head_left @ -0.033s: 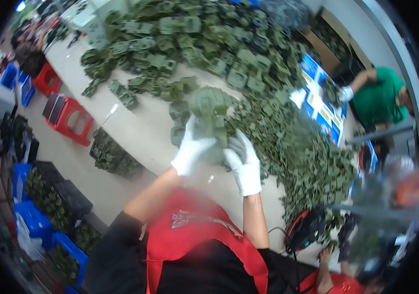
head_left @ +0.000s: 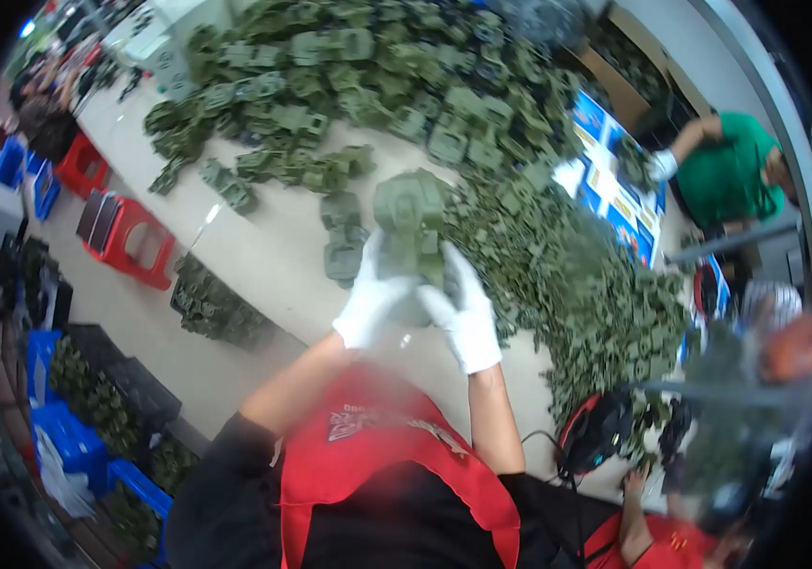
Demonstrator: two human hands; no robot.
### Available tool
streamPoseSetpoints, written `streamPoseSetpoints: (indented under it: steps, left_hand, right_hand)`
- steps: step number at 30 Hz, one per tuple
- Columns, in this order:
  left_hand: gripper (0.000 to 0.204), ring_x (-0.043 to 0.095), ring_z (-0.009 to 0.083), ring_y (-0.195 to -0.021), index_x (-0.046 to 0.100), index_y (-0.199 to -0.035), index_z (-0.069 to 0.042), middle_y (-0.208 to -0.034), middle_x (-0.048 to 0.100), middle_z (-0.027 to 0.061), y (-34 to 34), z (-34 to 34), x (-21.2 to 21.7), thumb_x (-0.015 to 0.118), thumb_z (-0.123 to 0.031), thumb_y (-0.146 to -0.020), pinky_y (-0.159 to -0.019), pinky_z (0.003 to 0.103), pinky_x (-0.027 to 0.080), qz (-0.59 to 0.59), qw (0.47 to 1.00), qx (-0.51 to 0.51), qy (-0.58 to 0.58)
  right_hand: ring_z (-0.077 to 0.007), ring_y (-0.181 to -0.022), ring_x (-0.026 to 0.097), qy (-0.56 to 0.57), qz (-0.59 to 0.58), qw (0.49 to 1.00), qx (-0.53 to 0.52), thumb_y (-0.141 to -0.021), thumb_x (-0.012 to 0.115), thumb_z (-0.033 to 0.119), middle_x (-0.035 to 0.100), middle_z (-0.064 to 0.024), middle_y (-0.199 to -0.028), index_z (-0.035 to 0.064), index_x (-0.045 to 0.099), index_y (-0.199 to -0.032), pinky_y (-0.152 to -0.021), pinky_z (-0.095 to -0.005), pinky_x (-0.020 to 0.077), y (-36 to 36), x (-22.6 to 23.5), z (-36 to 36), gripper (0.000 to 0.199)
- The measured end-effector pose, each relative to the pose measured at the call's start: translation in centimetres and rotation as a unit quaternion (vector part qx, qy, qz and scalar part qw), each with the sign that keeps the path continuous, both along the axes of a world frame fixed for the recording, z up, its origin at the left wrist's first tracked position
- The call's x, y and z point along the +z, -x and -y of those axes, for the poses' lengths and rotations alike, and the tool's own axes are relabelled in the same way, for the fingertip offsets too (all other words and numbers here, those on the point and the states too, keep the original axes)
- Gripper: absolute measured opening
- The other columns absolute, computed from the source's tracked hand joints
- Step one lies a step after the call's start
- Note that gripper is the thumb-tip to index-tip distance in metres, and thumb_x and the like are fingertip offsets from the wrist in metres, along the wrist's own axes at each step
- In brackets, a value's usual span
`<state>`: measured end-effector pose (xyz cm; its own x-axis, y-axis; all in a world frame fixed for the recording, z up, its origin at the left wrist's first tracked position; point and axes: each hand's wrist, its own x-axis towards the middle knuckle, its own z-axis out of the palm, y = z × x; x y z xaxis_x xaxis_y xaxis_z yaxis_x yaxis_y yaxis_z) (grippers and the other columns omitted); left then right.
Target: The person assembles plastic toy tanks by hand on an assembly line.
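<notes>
Both my white-gloved hands hold an olive-green moulded plastic part [head_left: 415, 211] above the table, its rounded, wider end pointing away from me. My left hand [head_left: 368, 302] grips the near end from the left, thumb pointing inward. On the right side, my right hand [head_left: 466, 313] has its fingers bent against the part and its thumb toward the middle. The near end is blurred and partly covered by my hands. Just left of it, another pair of green plastic parts [head_left: 341, 237] lies on the table.
A large heap of green parts [head_left: 330, 85] covers the table's far side. Smaller green pieces [head_left: 596, 313] spread along the right. Red stools [head_left: 126, 237] and blue crates [head_left: 69, 446] stand at left. A co-worker in green [head_left: 728, 171] works at far right; a black-and-red bag [head_left: 596, 431] lies nearer.
My right hand's fingers have come up closer against the green part, which stays held in both hands. The whole view has shifted slightly.
</notes>
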<state>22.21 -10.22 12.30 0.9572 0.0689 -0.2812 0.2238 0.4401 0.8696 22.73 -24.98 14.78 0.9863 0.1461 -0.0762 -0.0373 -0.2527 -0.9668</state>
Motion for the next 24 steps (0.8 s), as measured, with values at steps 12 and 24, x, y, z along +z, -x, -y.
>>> streamPoseSetpoints:
  steps: [12,24]
  left_hand:
    - [0.088,0.064,0.0354,-0.097,0.034,-0.138,-0.009,-0.113,0.059,0.0190,2.9,-4.1,-3.0,0.083,-0.009,-0.066,-0.084,0.048,0.055,-0.079,0.929,-0.339,0.129]
    - [0.079,0.059,0.0292,-0.108,0.040,-0.135,0.001,-0.125,0.055,0.0163,1.8,0.8,-4.9,0.077,-0.035,-0.075,-0.095,0.046,0.050,-0.064,0.905,-0.271,0.321]
  right_hand:
    - [-0.0253,-0.084,0.068,-0.023,-0.261,0.963,-0.068,-0.083,0.059,0.014,0.066,-0.0216,-0.105,0.0051,0.045,-0.138,-0.071,-0.0366,0.0551,7.1,-5.6,8.3,0.057]
    - [-0.0335,-0.106,0.062,0.342,-0.128,0.888,-0.279,-0.080,0.067,0.031,0.066,-0.0171,-0.113,0.0065,0.068,-0.109,-0.092,-0.0392,0.0481,-4.7,-15.9,11.8,0.039]
